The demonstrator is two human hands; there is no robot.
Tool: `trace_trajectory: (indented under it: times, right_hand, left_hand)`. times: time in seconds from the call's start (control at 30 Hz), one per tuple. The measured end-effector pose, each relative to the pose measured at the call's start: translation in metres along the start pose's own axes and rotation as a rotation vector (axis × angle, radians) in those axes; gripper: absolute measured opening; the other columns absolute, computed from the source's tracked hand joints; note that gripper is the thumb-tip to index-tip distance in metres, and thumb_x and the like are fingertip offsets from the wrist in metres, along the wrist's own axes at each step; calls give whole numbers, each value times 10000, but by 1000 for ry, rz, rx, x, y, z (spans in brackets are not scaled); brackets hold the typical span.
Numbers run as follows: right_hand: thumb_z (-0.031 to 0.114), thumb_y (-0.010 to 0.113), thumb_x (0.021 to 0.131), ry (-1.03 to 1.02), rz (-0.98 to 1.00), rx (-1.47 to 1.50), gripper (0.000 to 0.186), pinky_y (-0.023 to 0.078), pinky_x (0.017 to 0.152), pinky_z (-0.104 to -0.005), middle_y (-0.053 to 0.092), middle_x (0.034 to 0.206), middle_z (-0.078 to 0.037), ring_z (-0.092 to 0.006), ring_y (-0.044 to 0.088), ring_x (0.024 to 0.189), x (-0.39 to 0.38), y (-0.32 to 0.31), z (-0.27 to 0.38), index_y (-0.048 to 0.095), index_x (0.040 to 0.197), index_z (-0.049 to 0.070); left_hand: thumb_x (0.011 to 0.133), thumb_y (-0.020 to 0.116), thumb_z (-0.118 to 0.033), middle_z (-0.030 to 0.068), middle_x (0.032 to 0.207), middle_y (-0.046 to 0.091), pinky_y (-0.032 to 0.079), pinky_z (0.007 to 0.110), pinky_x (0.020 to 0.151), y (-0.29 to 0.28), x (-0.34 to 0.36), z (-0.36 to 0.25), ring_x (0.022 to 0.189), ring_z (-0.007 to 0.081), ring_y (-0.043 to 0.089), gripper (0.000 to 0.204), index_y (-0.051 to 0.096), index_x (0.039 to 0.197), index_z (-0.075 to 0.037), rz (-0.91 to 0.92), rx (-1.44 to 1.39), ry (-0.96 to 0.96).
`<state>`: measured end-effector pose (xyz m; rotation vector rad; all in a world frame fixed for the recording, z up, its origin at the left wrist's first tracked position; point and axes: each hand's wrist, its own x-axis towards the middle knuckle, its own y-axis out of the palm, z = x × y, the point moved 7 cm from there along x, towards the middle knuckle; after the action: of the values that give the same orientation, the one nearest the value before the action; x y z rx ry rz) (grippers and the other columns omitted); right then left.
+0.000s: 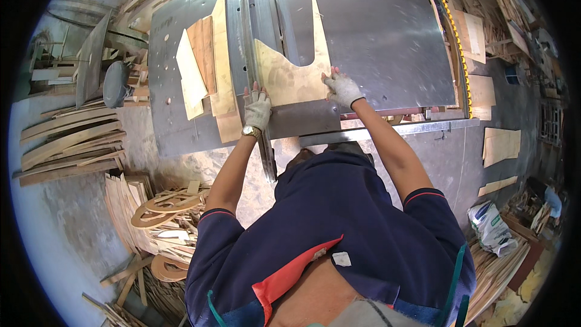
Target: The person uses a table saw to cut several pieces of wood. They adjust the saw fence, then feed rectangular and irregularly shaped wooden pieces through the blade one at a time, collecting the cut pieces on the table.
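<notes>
A pale plywood piece (292, 83) with a deep curved cut-out lies on a dark metal saw table (387, 42), against the right side of a long metal fence (247, 30). Its tall narrow point reaches away from me on the right. My left hand (257, 111), in a light work glove with bare fingertips, rests over the fence beside the board's near-left corner, fingers stretched forward. My right hand (343, 88), gloved alike, has bent fingers gripping the board's right edge. Beyond the cut-out, a narrow slot (278, 21) runs through a table insert; a blade cannot be made out.
Left of the fence lie several plywood offcuts (225, 79) and a browner strip (203, 42). A metal rail (393, 131) crosses the table's near side. Curved wood strips (72, 136) and ring-shaped scraps (163, 209) are piled left. A white sack (491, 228) stands right.
</notes>
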<state>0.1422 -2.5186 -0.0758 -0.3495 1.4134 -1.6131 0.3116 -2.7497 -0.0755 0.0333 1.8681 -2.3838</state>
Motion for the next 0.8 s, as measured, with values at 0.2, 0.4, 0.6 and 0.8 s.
trace_trajectory:
  times: [0.2,0.4,0.6,0.8]
  right_hand:
    - [352,819,774,34,14,18,928,338,1197,-476,283,1614,-284,-445,290,1497,26,-13,-11,369,1566,172]
    - [341,827,763,6,-52,-6,914,346,1194,-498,325,1596,-279,-446,331,1478,66,-35,-21,391,1550,177]
    - [378,828,776,53,29,-15,945,357,1186,-456,270,1634,-247,-406,302,1501,88,-44,-29,356,1576,205]
    - [349,842,758,48,-13,-2,931,352,1194,-470,317,1609,-257,-416,302,1501,108,-53,-37,388,1558,211]
  left_hand:
    - [938,529,-228,107,1441,570,100,644,1240,6,31,11,1502,354,326,410,635,1294,-53,60,83,15]
    - [982,438,-207,85,1462,552,116,610,1253,4,74,33,1510,315,326,460,567,1390,-38,95,42,-22]
    - [931,542,-244,92,1385,593,134,638,1239,6,98,46,1481,326,364,452,625,1331,-52,68,-11,-25]
    - [984,453,-200,88,1444,563,133,617,1252,9,119,54,1500,305,342,442,575,1376,-38,97,12,-43]
